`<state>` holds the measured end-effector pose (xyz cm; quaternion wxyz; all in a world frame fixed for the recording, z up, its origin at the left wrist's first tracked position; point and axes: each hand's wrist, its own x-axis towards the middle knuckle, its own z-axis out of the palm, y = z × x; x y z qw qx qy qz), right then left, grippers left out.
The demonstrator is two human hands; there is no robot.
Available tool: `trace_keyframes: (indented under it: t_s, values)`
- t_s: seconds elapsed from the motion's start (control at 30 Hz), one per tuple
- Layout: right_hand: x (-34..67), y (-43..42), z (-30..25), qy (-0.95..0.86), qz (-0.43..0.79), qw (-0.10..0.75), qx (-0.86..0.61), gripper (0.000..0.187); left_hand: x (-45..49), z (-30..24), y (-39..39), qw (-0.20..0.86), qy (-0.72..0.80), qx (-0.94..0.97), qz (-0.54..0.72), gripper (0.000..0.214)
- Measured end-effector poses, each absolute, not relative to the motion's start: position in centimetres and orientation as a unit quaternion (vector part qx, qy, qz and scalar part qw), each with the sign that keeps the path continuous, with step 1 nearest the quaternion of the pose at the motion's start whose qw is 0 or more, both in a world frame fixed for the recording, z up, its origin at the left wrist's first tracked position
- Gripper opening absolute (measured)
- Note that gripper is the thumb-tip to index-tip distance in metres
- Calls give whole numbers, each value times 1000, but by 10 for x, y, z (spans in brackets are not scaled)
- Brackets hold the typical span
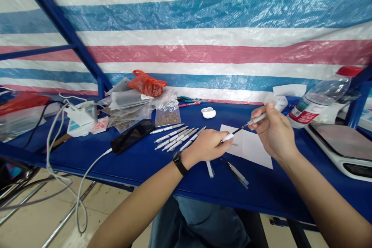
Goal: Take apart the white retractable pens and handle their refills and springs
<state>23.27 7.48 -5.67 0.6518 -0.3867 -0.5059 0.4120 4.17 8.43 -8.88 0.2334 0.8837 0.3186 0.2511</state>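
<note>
My left hand [207, 145], with a black watch on its wrist, is closed around a white pen part [227, 137] just above the blue table [139, 162]. My right hand [271, 128] pinches a grey pen barrel [259, 117]. A thin black refill [240, 128] runs between the two pieces. Several finished white pens [177, 136] lie in a row left of my left hand. A clear pen piece [209, 169] and a dark pen [235, 171] lie near the table's front edge, beside a white sheet of paper [252, 149].
A black phone [132, 136] with a white cable lies to the left, next to a white charger [80, 118], clear bags of small parts [167, 116] and a red bag [147, 83]. A white earbud case [208, 112], a plastic bottle [319, 102] and a white scale [340, 143] are on the right.
</note>
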Motion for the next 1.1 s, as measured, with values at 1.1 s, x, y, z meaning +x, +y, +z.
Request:
trace_keyframes:
  t_s: [1.1]
  values:
    - [222,72,-67,-566,422,555,-441,43,40,-90,88,68,431,882,178,25]
